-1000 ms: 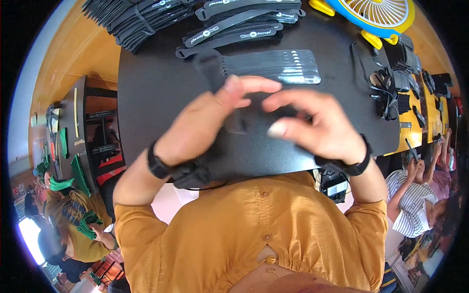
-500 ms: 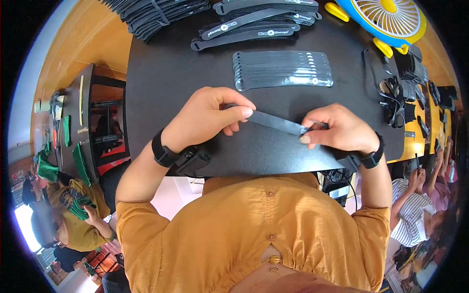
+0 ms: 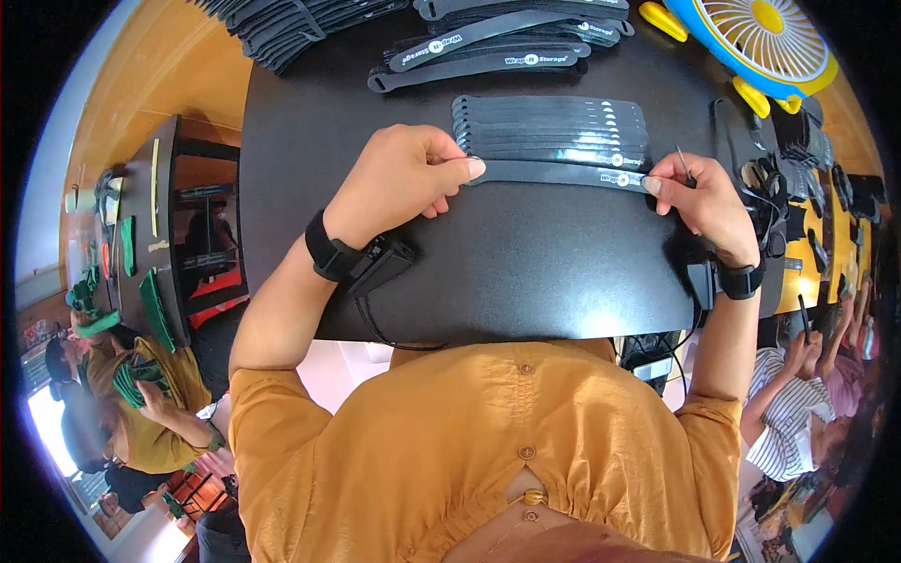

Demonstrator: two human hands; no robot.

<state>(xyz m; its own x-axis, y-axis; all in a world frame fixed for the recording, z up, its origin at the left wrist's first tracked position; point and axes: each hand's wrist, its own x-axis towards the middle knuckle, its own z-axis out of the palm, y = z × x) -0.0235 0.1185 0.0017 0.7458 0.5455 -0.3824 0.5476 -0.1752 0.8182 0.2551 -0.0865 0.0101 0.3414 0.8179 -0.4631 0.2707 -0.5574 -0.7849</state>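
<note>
A flat black strap point(image 3: 554, 173) with a white print is stretched straight between my hands, just on the near side of a row of overlapping black straps point(image 3: 540, 127). My left hand point(image 3: 413, 174) pinches its left end between thumb and forefinger. At the printed right end, my right hand point(image 3: 699, 199) grips it with thumb and fingers. A thin, pointed dark metal piece point(image 3: 684, 161) sticks up from my right hand; its kind is hidden by the fingers. Whether the strap touches the row's lowest edge, I cannot tell.
Stacks of black straps point(image 3: 507, 58) and a thick black bundle point(image 3: 291, 28) lie at the table's far side. A yellow-and-blue fan point(image 3: 751, 38) stands far right, near loose black straps point(image 3: 765, 178). Other people point(image 3: 150, 403) work at both sides.
Both hands have moved away from me with the strap, and the right hand has gone rightward. The strap is now level, its print showing, beside the row.
</note>
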